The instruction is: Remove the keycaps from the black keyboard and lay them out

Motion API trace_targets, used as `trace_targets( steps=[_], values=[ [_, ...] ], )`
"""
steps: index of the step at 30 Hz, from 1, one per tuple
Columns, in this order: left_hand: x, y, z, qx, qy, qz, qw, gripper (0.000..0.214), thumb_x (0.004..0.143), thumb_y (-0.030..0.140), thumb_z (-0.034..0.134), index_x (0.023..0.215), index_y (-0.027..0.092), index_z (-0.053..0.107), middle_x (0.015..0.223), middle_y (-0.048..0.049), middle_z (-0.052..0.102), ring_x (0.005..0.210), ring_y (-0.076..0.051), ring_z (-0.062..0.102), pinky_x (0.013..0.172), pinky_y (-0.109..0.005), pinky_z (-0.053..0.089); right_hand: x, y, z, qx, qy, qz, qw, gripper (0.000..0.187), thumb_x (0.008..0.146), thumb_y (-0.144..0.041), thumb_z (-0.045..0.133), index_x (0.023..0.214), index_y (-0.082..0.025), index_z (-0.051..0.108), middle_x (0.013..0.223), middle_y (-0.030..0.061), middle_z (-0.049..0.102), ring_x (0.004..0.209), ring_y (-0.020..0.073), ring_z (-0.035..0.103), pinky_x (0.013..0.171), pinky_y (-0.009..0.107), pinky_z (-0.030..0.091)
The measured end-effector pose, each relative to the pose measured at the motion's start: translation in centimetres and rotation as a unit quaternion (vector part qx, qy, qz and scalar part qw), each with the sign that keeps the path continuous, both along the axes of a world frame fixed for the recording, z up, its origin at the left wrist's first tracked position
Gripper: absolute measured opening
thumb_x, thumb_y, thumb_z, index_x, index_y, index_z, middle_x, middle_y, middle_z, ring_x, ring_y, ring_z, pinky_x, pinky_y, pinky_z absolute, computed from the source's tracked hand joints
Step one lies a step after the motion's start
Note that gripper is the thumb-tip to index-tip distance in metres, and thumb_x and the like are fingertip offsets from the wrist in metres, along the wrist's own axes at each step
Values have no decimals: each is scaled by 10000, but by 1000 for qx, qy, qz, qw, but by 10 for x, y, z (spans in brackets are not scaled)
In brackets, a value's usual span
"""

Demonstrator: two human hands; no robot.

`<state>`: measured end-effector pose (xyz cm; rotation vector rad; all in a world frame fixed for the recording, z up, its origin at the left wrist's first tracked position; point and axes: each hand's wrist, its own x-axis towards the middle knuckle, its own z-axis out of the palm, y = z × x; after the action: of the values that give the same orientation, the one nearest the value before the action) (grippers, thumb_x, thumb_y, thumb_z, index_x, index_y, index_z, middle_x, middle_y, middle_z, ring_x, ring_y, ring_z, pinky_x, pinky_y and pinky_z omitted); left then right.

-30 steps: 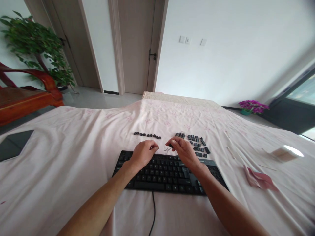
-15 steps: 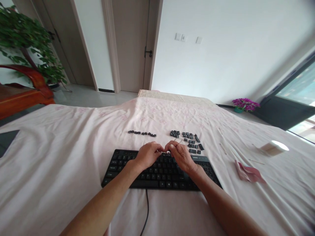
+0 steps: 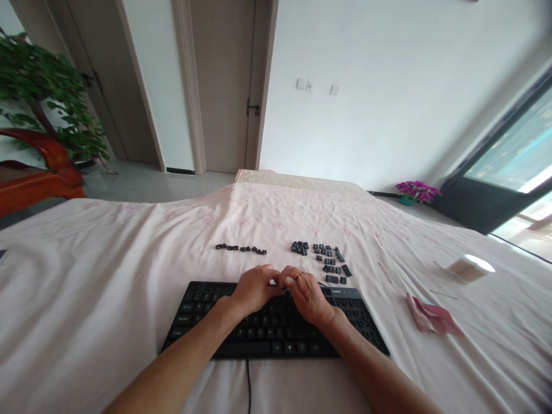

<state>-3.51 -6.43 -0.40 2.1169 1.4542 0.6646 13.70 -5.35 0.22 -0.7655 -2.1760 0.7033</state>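
A black keyboard [image 3: 254, 349] lies on the pink cloth, its right-hand key block bare of caps. Over its upper edge, near the middle, my left hand [image 3: 256, 290] is closed in a pinch, its fingertips meeting those of my right hand. My right hand [image 3: 307, 296] is also closed, with a thin wire-like tool [image 3: 301, 268] just showing above its knuckles. What the left fingertips hold is hidden. Beyond the keyboard lie a short row of black keycaps [image 3: 233, 248] and, farther right, a larger group of loose keycaps [image 3: 332, 279].
To the right are a tub of cotton swabs [image 3: 470, 268], several loose swabs [image 3: 386, 272] and a pink cloth strip [image 3: 433, 316]. The keyboard cable [image 3: 249, 382] runs toward me over the patterned bedcloth [image 3: 129, 287]. A wooden chair [image 3: 43, 167] stands at far left.
My hands have drawn closer, the fingertips now touching. The whole scene sits lower and slightly left in the picture as the camera shifted. The loose keycaps look unmoved on the cloth.
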Motion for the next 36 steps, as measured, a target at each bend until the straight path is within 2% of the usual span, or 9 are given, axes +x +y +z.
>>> trace_targets(
  steps=[4,9,14,17,20,28,31,34,36],
  values=[
    [0,0,1,-6,-12,-9,1000,152,768,372,650,866,271,707,821,26,641,771,-153,581,643,-228,360,0,0,-3,-20,24,-15,999,353,1006,-345,318,783,-216,559,745,25,593,711,166,574,713,306,462],
    [2,0,2,-25,-14,5,1000,118,748,321,670,845,262,703,839,34,663,791,-151,595,669,-224,374,4,2,-5,-67,53,-44,995,401,1011,-359,292,772,-196,570,729,5,590,530,111,486,563,254,428],
    [2,-3,3,0,-24,2,1000,164,811,372,602,789,230,681,796,26,633,752,-145,584,614,-223,349,0,-3,0,6,-3,-9,1000,339,1004,-316,320,791,-199,556,753,25,595,688,150,558,687,281,452],
    [1,-5,3,24,-20,-2,1000,254,871,409,522,775,220,661,769,17,611,732,-146,568,606,-233,339,-4,-5,2,58,-34,5,998,310,1000,-304,317,788,-209,523,737,25,577,700,159,550,685,285,442],
    [1,-6,0,49,-11,-4,999,275,894,421,499,773,214,633,792,8,609,777,-156,564,636,-238,349,-5,-7,-1,91,-26,0,995,327,1000,-306,290,770,-213,503,721,28,565,676,161,532,670,290,436],
    [7,-11,3,95,-7,-45,994,265,917,422,490,813,204,597,808,2,620,828,-167,557,730,-256,389,2,-10,-6,53,79,-30,995,331,988,-287,318,764,-209,550,730,37,574,707,170,561,713,314,461],
    [6,-12,5,81,-52,-33,995,222,914,379,500,824,200,597,819,5,628,815,-157,571,740,-253,412,2,-12,-1,69,81,-17,994,312,983,-282,329,803,-206,572,756,46,598,732,177,576,716,321,470],
    [3,-11,3,39,-128,4,991,92,871,259,534,911,214,604,870,17,656,820,-140,603,743,-236,445,3,-14,8,126,48,-10,991,269,975,-268,356,866,-211,595,842,66,656,791,191,600,758,347,472],
    [1,-8,0,9,-174,31,984,189,812,176,561,990,225,601,886,23,674,828,-136,623,755,-234,470,4,-13,17,179,8,-33,983,223,963,-248,393,908,-222,607,910,70,684,895,218,602,833,383,451]
  ],
)
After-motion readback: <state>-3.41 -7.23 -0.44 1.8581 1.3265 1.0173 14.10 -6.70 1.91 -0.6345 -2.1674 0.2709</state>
